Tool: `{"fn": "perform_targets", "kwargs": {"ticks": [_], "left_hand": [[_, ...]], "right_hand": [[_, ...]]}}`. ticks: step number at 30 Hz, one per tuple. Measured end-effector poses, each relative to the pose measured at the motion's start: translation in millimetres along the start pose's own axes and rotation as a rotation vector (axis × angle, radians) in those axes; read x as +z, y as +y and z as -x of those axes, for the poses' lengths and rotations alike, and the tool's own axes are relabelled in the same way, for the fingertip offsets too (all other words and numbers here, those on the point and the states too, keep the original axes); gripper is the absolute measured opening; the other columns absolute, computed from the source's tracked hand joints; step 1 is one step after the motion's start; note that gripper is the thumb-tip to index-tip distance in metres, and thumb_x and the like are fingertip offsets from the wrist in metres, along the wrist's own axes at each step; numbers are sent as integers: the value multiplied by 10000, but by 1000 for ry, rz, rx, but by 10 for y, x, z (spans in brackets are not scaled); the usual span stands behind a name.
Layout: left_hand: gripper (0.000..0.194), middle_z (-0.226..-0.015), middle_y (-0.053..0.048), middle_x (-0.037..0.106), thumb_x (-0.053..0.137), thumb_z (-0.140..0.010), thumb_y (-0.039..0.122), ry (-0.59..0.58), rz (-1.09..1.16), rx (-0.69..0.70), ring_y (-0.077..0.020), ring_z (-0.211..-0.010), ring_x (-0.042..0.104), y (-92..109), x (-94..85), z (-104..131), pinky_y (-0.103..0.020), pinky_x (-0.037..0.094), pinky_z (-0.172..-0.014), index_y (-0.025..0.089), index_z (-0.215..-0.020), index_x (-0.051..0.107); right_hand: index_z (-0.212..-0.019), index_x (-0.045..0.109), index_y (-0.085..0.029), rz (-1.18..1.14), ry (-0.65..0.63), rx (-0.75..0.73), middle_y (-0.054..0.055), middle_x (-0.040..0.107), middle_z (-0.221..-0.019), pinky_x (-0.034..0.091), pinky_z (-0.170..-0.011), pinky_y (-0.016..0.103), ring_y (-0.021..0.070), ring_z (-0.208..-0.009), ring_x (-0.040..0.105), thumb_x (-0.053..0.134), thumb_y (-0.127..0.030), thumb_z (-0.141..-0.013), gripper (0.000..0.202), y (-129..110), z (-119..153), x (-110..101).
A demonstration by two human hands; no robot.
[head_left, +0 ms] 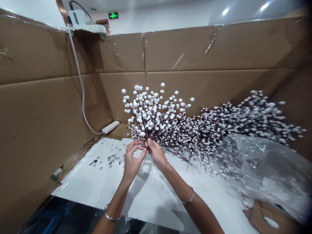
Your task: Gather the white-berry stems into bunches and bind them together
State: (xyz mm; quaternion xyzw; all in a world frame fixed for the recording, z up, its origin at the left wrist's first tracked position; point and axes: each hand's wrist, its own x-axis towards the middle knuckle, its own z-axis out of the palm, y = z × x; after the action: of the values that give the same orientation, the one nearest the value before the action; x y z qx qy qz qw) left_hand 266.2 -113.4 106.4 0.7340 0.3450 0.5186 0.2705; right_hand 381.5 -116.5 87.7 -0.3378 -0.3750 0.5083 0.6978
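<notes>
A bunch of artificial white berry stems [151, 113] stands upright in front of me, its dark stems gathered at the bottom. My right hand [157, 155] is closed round the lower stems, thumb uppermost. Beside it, my left hand [133, 159] has its thumb and fingers pinched together against the same stems; what lies between those fingertips is too small to make out. Small black rings [113, 158] lie scattered on the white table surface [97, 188], to the left of my left hand.
A large heap of similar berry stems [219, 123] lies behind and right. Clear plastic bags [268, 172] cover the right side, near a cardboard piece [273, 216]. Cardboard walls [195, 48] enclose the table. A white power strip [110, 127] with a cable sits at the back left corner.
</notes>
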Motion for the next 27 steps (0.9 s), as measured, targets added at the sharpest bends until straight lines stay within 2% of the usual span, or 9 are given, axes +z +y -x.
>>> {"fn": "perform_targets", "kwargs": {"ticks": [4,8,11,13,15,18,22,24,27], "left_hand": [[102,-1081,-55,664,617,-820,252,4,-9,3,-236,-1192,520,35,10,35,-411,355,-1036,213,-730,644],[126,-1266,-58,582,614,-832,340,20,-25,-72,-242,-1242,467,2,-110,61,-375,382,-987,231,-841,675],[187,-1208,-62,608,580,-846,387,47,6,-151,-228,-1154,525,-202,-217,4,-323,410,-887,220,-879,659],[225,-1078,-59,654,559,-844,407,-13,25,-249,-206,-1014,580,-427,-214,-83,-298,415,-826,201,-860,647],[252,-993,-57,669,568,-813,421,-122,30,-357,-192,-911,589,-679,-122,-196,-275,423,-768,186,-858,645],[278,-967,-77,680,571,-776,406,-195,50,-438,-190,-884,597,-1012,142,-370,-264,444,-754,158,-876,649],[238,-733,-71,684,600,-718,357,-351,84,-528,-182,-646,602,-1282,488,-487,-274,460,-629,128,-735,665],[197,-686,-57,672,628,-687,329,-363,89,-554,-179,-624,595,-1371,570,-478,-270,458,-618,133,-685,657],[139,-703,-55,672,654,-660,279,-289,97,-589,-180,-678,604,-1503,557,-434,-259,455,-648,142,-682,644]], "right_hand": [[-686,460,-169,7,-11,30,11,536,-705,395,-709,227,116,-729,503,605,-620,-757,479,-68,16,11],[-686,417,-182,10,-38,-3,20,585,-667,436,-755,279,142,-727,561,572,-624,-779,478,-337,18,-70],[-685,421,-185,38,47,-96,0,549,-590,449,-729,289,146,-683,568,607,-628,-751,486,-613,2,-239],[-686,425,-187,33,88,-152,-24,493,-555,450,-707,280,131,-642,553,620,-602,-759,465,-767,-8,-368],[-687,420,-190,19,116,-182,-38,448,-546,457,-690,281,108,-582,507,619,-574,-778,441,-877,-12,-476],[-684,405,-193,17,130,-199,-41,421,-551,465,-663,285,95,-543,463,602,-558,-798,430,-972,-2,-577],[-701,407,-193,42,151,-222,-34,440,-577,463,-636,268,90,-546,454,584,-555,-813,418,-1049,23,-651],[-706,409,-192,63,169,-230,-28,463,-594,466,-638,266,90,-556,461,577,-557,-817,417,-1083,37,-683],[-702,412,-191,76,179,-234,-18,491,-611,474,-642,268,97,-572,482,583,-559,-811,421,-1124,55,-727]]}}
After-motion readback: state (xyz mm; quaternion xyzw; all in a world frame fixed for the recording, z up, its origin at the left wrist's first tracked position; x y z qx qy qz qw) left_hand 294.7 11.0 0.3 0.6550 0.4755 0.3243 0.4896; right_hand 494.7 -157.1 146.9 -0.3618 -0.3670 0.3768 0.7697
